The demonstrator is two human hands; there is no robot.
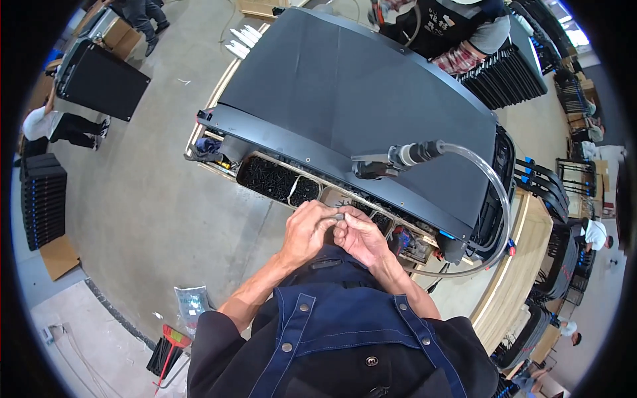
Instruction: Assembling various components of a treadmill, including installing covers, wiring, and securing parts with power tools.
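Close to my body, my left hand (306, 231) and my right hand (361, 237) meet with their fingertips pinched together. Between them is a small dark grey piece (339, 217), too small and too covered by fingers to name. Just beyond the hands, a bin (247, 182) holds many small black parts that look like screws. A large dark grey panel (391, 99) lies on the workbench past the bins. On its near right part rests a black air tool (375, 167), connected to a clear hose (492, 178); neither hand touches it.
Opposite me a co-worker's plaid sleeve (459, 60) reaches over the panel's far edge. The hose loops down the right side near a wooden bench (514, 265). A red broom (174, 337) and a plastic bag (192, 304) are on the floor at left.
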